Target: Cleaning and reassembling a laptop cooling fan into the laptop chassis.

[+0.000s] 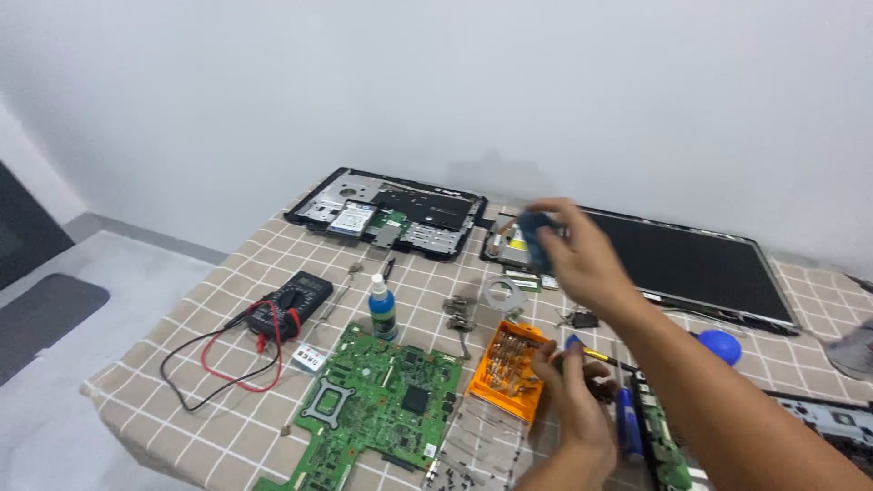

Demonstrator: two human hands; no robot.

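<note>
— Two hands up: right hand pinches a blurred blue object over the table's far edge; left hand grips a screwdriver beside the orange bit case.

— Risks?

— Sleeve could sweep the loose screws near the front edge. White bottle, blue-green label, stands mid-table.

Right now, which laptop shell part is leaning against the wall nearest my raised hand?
The black screen panel on the right; the keyboard-side base shell sits farther left of your right hand.
</note>
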